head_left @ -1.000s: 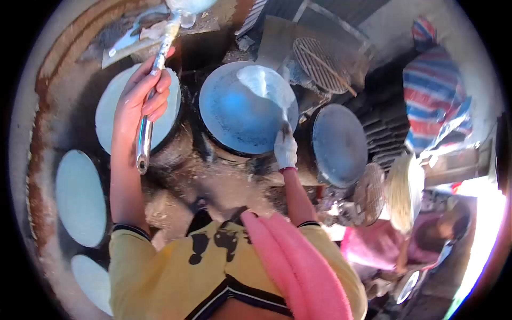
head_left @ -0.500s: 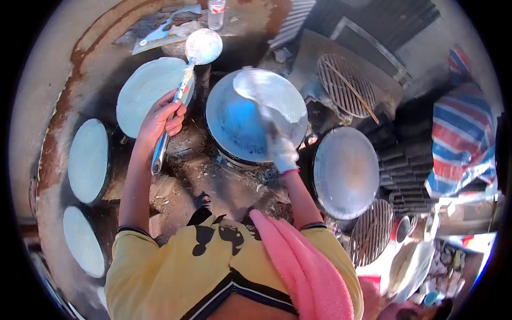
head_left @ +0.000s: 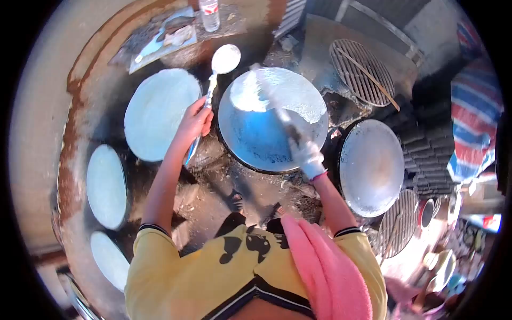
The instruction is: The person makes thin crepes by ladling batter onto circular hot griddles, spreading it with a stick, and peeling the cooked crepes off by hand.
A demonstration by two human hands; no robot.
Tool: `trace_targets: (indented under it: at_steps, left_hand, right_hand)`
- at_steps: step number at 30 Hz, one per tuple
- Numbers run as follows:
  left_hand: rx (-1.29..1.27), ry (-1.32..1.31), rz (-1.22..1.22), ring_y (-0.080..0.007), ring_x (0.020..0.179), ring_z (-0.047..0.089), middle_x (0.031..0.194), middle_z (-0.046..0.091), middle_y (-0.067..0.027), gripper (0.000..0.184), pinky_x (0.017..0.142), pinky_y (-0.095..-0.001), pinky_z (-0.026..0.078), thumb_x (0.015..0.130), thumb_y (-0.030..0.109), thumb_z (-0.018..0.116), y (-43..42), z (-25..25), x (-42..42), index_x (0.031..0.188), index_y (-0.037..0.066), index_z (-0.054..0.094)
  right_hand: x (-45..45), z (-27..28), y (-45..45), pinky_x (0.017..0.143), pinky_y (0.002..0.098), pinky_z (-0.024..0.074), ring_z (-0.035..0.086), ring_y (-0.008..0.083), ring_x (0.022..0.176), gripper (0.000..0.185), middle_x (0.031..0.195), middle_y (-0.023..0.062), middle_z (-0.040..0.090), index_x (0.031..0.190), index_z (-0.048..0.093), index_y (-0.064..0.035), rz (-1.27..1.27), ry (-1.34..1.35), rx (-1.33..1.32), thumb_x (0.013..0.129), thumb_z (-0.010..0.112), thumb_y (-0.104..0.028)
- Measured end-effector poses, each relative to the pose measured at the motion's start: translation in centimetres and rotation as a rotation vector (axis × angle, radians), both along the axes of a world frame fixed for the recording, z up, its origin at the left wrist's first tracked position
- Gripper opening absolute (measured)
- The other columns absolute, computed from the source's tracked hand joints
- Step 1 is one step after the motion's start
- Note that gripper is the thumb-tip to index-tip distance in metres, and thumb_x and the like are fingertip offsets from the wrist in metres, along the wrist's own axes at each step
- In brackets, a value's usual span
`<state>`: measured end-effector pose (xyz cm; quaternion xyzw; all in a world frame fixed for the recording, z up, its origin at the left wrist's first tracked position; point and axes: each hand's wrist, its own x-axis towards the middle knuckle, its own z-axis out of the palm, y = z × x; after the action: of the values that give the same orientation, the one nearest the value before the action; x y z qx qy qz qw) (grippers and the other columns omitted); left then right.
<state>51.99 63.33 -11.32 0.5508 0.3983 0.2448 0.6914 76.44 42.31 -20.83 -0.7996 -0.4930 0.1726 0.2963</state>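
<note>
The white-gloved right hand [head_left: 308, 156] grips a long, blurred tool [head_left: 281, 113]; the bare left hand [head_left: 195, 124] grips a silver-handled round ladle [head_left: 225, 60], hiding mid-handle.

Assessed as a rustic kitchen or small food workshop. Equipped with several round griddles [head_left: 256, 140], one partly spread with pale, batter-like liquid [head_left: 246, 97], plus a long-handled ladle [head_left: 226, 58] and slatted round grates [head_left: 355, 80]. Floored with littered, earth-coloured ground [head_left: 258, 188].

Can't ID blurred tool [head_left: 282, 114] in R hand [head_left: 308, 156]; miss pt of ladle handle [head_left: 211, 88] behind L hand [head_left: 195, 125]; see bottle [head_left: 210, 16] cropped up top.
</note>
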Motion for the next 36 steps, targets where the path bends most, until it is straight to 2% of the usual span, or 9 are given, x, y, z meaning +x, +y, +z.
trace_targets:
  at_steps: [4,7,9,13,20,24,26,29,36]
  left_hand:
    - [0.598,0.196,-0.090,-0.0156,0.051,0.050,0.067,0.053,-0.0091,0.036,0.049,-0.0296,0.043,0.092,0.013,0.046,4.1,-7.0,5.0,0.127,0.004,0.046]
    - [1.016,0.273,-0.040,-0.0399,0.091,0.058,0.104,0.058,-0.0247,0.047,0.076,-0.0401,0.048,0.088,0.008,0.048,0.8,-8.6,2.9,0.134,0.006,0.038]
    - [1.077,0.657,-0.128,-0.0384,0.080,0.060,0.096,0.056,-0.0220,0.053,0.067,-0.0428,0.048,0.087,0.009,0.049,-1.4,-9.4,-1.7,0.138,0.011,0.033]
    - [1.268,0.984,-0.179,-0.0370,0.069,0.058,0.095,0.053,-0.0172,0.059,0.054,-0.0459,0.048,0.086,0.008,0.047,-4.8,-10.7,-8.2,0.141,0.017,0.027]
    - [1.086,1.035,-0.150,-0.0364,0.066,0.057,0.093,0.053,-0.0174,0.064,0.053,-0.0450,0.047,0.083,0.002,0.049,-13.4,-10.8,-11.9,0.141,0.014,0.026]
    - [0.915,0.707,-0.221,-0.0359,0.073,0.056,0.094,0.054,-0.0190,0.060,0.062,-0.0417,0.047,0.083,0.001,0.050,-16.1,-10.9,-15.7,0.139,0.011,0.031]
    - [0.793,0.455,-0.239,-0.0290,0.078,0.055,0.086,0.056,-0.0136,0.052,0.070,-0.0389,0.046,0.086,0.001,0.049,-15.1,-9.1,-17.9,0.136,0.005,0.036]
    - [0.262,-0.018,-0.267,-0.0072,0.057,0.046,0.078,0.051,-0.0014,0.046,0.051,-0.0207,0.040,0.092,0.006,0.042,-8.8,-1.5,-18.8,0.137,0.006,0.033]
    - [0.106,-0.350,0.011,-0.0021,0.046,0.030,0.069,0.041,0.0012,0.038,0.041,-0.0178,0.026,0.096,0.010,0.036,-1.5,2.7,-16.9,0.133,0.007,0.038]
  right_hand:
    - [-1.7,-0.7,2.5,0.082,0.0440,0.0480,0.059,0.0367,0.096,0.047,0.104,0.0219,0.061,0.130,0.044,-0.0115,0.059,0.044,-0.179,0.088,0.049,-0.032]
    - [-3.8,2.2,0.7,0.082,0.0446,0.0474,0.058,0.0374,0.097,0.046,0.104,0.0228,0.060,0.128,0.045,-0.0120,0.101,0.067,-0.106,0.088,0.049,-0.032]
    - [-3.4,-0.6,0.0,0.082,0.0446,0.0471,0.058,0.0379,0.097,0.046,0.104,0.0235,0.060,0.128,0.045,-0.0136,0.008,0.155,0.174,0.087,0.050,-0.033]
    - [-3.0,3.0,1.1,0.077,0.0428,0.0495,0.060,0.0372,0.091,0.043,0.101,0.0215,0.061,0.126,0.047,-0.0139,0.194,0.016,-0.213,0.088,0.048,-0.033]
    - [-4.1,-0.7,0.4,0.086,0.0438,0.0456,0.057,0.0375,0.099,0.043,0.109,0.0217,0.059,0.127,0.047,-0.0145,0.202,0.163,0.003,0.088,0.048,-0.031]
    - [-6.1,1.2,-8.2,0.086,0.0399,0.0459,0.060,0.0349,0.100,0.049,0.110,0.0200,0.061,0.133,0.042,-0.0104,0.177,0.380,-0.080,0.087,0.050,-0.027]
    - [-6.4,-1.3,-12.0,0.067,0.0305,0.0448,0.056,0.0188,0.077,0.048,0.086,0.0076,0.059,0.133,0.042,-0.0053,0.148,0.674,-0.051,0.089,0.050,-0.024]
    - [-14.2,6.0,-11.0,0.048,0.0172,0.0312,0.037,0.0020,0.056,0.048,0.066,-0.0054,0.041,0.135,0.040,-0.0054,-0.267,1.304,-0.019,0.092,0.049,-0.024]
    - [-27.4,-1.2,0.5,0.042,0.0264,0.0350,0.044,0.0107,0.049,0.031,0.065,-0.0001,0.048,0.106,0.051,-0.0053,-0.717,1.343,0.299,0.094,0.044,-0.033]
